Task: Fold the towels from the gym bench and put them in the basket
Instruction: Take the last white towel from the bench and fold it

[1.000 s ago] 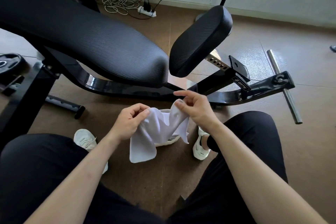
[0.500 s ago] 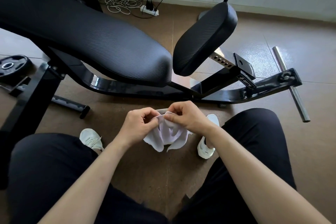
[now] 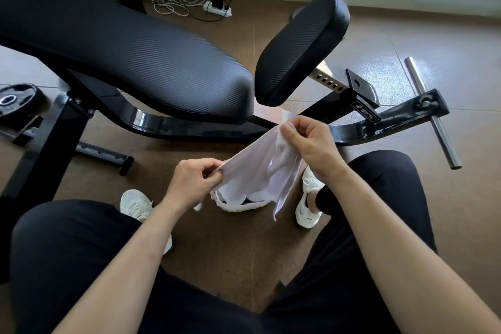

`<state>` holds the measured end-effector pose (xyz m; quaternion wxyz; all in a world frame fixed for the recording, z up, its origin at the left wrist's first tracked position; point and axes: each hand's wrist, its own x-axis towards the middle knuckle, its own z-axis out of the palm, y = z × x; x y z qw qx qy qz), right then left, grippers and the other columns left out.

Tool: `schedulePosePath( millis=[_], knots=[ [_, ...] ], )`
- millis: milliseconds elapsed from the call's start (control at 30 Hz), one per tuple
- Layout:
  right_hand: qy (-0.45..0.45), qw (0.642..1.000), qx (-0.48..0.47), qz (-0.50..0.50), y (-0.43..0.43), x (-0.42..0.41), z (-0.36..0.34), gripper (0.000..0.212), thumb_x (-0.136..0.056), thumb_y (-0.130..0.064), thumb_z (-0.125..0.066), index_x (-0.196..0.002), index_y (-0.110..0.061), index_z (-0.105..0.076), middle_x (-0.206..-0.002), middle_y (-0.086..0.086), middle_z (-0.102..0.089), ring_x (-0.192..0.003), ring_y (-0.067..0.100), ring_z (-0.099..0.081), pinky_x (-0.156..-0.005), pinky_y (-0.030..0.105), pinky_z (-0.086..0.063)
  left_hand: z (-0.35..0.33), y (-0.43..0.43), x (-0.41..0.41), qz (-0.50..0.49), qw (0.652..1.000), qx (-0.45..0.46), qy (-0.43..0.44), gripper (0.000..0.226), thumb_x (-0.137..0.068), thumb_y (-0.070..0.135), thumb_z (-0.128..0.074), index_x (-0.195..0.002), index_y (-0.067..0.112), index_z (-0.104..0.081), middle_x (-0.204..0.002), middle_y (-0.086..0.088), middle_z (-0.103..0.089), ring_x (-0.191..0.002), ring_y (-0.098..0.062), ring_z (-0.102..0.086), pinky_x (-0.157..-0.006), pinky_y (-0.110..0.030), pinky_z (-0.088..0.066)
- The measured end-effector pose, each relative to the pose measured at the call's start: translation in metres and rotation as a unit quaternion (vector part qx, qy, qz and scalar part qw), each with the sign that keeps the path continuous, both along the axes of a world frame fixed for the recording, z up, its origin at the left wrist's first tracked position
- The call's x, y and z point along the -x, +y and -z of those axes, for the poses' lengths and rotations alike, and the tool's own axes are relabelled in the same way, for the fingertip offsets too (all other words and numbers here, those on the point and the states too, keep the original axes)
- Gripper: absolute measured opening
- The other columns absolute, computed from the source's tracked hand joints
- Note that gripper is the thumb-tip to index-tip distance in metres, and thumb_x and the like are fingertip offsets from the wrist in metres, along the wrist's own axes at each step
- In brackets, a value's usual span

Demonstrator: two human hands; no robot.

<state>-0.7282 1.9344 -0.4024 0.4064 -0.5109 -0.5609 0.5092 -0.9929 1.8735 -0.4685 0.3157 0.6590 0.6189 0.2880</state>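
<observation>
Head: towel (image 3: 260, 171) in right hand (image 3: 311, 147)

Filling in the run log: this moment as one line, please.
phase: folding | left hand: pinches towel edge | right hand: pinches higher corner | towel: spread between hands | basket: on floor, partly hidden by towel

Soft, even daylight fills the room, strongest on the floor (image 3: 447, 43) at the far right, which shines pale. The frame (image 3: 151, 127) under the padded seat (image 3: 135, 57) carries glossy streaks of glare, with faint shadow below. The white towel (image 3: 260, 168) looks nearly washed out. The wide lens bows everything towards the edges; the middle is sharp.
</observation>
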Motion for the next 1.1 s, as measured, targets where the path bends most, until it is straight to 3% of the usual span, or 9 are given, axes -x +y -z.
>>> schedulePosePath(
  millis=[133,267,400,500,600,733,933,1000,1100],
  knots=[
    [0.062,0.994,0.022,0.090,0.007,-0.008,-0.001,0.018,-0.098,-0.021,-0.067,-0.080,-0.017,-0.069,-0.070,-0.004,-0.067,-0.068,0.013,-0.063,-0.066,0.027,-0.054,0.007,-0.001,0.000,0.021,0.999,0.032,-0.006,0.017,-0.096,0.019,-0.069,-0.108,0.026,-0.078,-0.083,0.009,-0.074,-0.067,-0.008,-0.069,-0.062,-0.037,-0.061],
    [0.131,0.970,0.050,0.197,0.016,-0.021,0.002,0.017,-0.099,-0.023,-0.066,-0.085,-0.014,-0.069,-0.077,0.002,-0.067,-0.081,0.022,-0.063,-0.086,0.045,-0.055,0.013,0.001,0.000,0.015,0.999,0.043,0.009,0.015,-0.096,0.025,-0.068,-0.108,0.026,-0.078,-0.095,0.008,-0.075,-0.087,-0.010,-0.069,-0.068,-0.031,-0.058],
    [0.150,0.954,0.084,0.247,0.022,-0.035,0.003,0.021,-0.100,-0.025,-0.065,-0.082,-0.013,-0.067,-0.076,0.001,-0.067,-0.081,0.022,-0.063,-0.088,0.047,-0.054,0.017,0.003,0.004,0.001,0.995,0.094,-0.016,0.015,-0.095,0.021,-0.070,-0.097,0.035,-0.074,-0.092,0.009,-0.075,-0.088,-0.011,-0.069,-0.074,-0.028,-0.055],
    [0.135,0.950,0.089,0.266,0.026,-0.042,0.009,0.021,-0.099,-0.026,-0.065,-0.083,-0.014,-0.069,-0.082,0.003,-0.070,-0.085,0.022,-0.066,-0.091,0.049,-0.056,0.018,0.007,0.007,-0.029,0.990,0.115,-0.081,0.015,-0.093,0.020,-0.072,-0.093,0.034,-0.076,-0.087,0.011,-0.076,-0.086,-0.010,-0.071,-0.077,-0.027,-0.056],
    [0.075,0.964,0.092,0.238,0.029,-0.044,0.017,0.024,-0.099,-0.027,-0.066,-0.078,-0.019,-0.075,-0.087,0.008,-0.070,-0.088,0.024,-0.065,-0.089,0.048,-0.056,0.008,0.010,-0.001,-0.078,0.970,0.112,-0.202,0.012,-0.095,0.012,-0.069,-0.092,0.022,-0.075,-0.081,0.013,-0.076,-0.078,0.000,-0.068,-0.071,-0.015,-0.054],
    [-0.029,0.987,0.102,0.118,0.025,-0.031,0.027,0.020,-0.097,-0.026,-0.069,-0.082,-0.021,-0.081,-0.086,0.007,-0.075,-0.082,0.018,-0.066,-0.082,0.040,-0.055,-0.006,0.011,-0.009,-0.117,0.931,0.135,-0.317,0.008,-0.097,0.013,-0.065,-0.097,0.011,-0.073,-0.079,0.009,-0.074,-0.077,-0.002,-0.067,-0.069,-0.016,-0.054],
    [-0.053,0.993,0.079,0.069,0.019,-0.004,0.036,0.006,-0.092,-0.019,-0.075,-0.086,-0.018,-0.077,-0.078,-0.002,-0.075,-0.074,0.007,-0.065,-0.073,0.023,-0.050,-0.016,0.006,-0.015,-0.108,0.912,0.180,-0.352,0.015,-0.095,0.021,-0.067,-0.106,0.013,-0.074,-0.099,-0.005,-0.076,-0.094,-0.021,-0.071,-0.085,-0.035,-0.058],
    [-0.048,0.993,0.084,0.063,0.018,0.004,0.038,0.007,-0.090,-0.019,-0.077,-0.088,-0.012,-0.075,-0.077,0.000,-0.074,-0.074,0.009,-0.064,-0.072,0.025,-0.050,-0.016,0.005,-0.016,-0.105,0.912,0.185,-0.350,0.019,-0.092,0.023,-0.069,-0.108,0.015,-0.075,-0.102,-0.006,-0.076,-0.099,-0.023,-0.070,-0.089,-0.037,-0.058],
    [-0.033,0.995,0.089,0.043,0.013,0.018,0.039,0.009,-0.091,-0.020,-0.076,-0.089,-0.011,-0.075,-0.083,0.007,-0.076,-0.079,0.016,-0.067,-0.075,0.034,-0.053,-0.017,0.003,-0.018,-0.106,0.903,0.190,-0.371,0.029,-0.083,0.030,-0.074,-0.108,0.016,-0.076,-0.096,-0.001,-0.076,-0.094,-0.017,-0.070,-0.083,-0.031,-0.056]
  ],
)
